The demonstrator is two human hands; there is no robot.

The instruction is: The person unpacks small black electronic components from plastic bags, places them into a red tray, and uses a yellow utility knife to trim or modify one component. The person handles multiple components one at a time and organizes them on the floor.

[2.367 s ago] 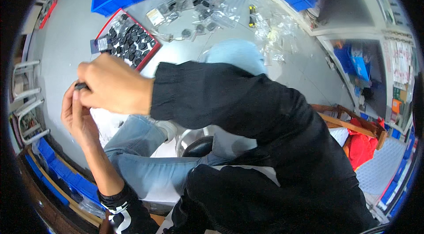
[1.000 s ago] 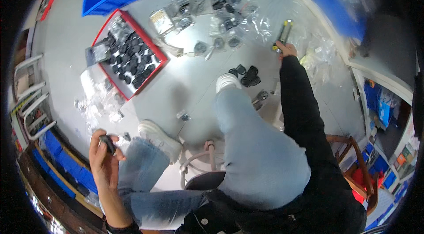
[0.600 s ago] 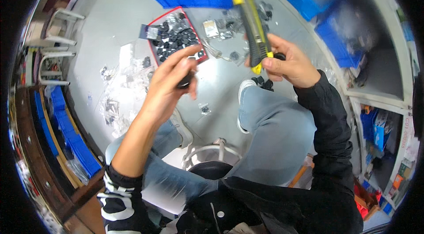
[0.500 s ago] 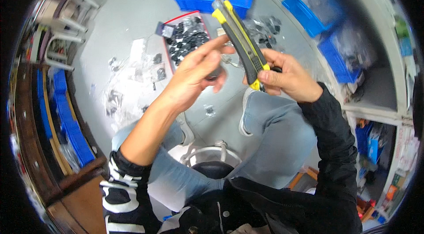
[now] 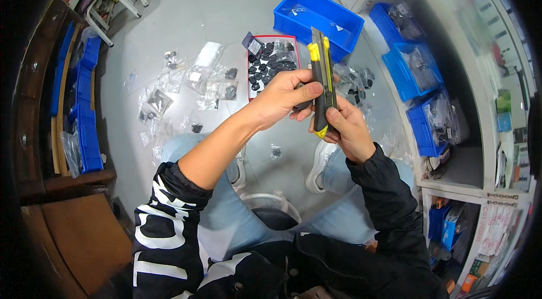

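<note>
— Grey floor [image 5: 175,17] down there, plastic bags [image 5: 160,101] scattered on the left, a red-edged tray [image 5: 249,67] of black pieces [image 5: 265,76] farther off, and a blue bin [image 5: 289,27] beyond that. Where's the knife?

— Up above the floor, in front of the seated person. The right hand [image 5: 349,130] pinches the near end of the black and yellow utility knife [image 5: 329,87], thumb on top.

— And the left hand [image 5: 282,99]?

— Fingers curled round a small dark piece [image 5: 303,105], thumb laid up against the knife's side. I can't make out what shape the piece has.

— What could go wrong?

— Metal shows at the far end of the knife. If the blade is out and the left thumb slips along the handle toward it, that thumb could get cut. Holding two things so close together, the left hand might also drop the dark piece.

— Anything different from half a second ago?

— Yes. Then the left hand was blurred, its fingers looser, and the knife leaned left at its far end. Now it points nearly straight away, with the left thumb on it. The tray also sits farther right in view.
</note>
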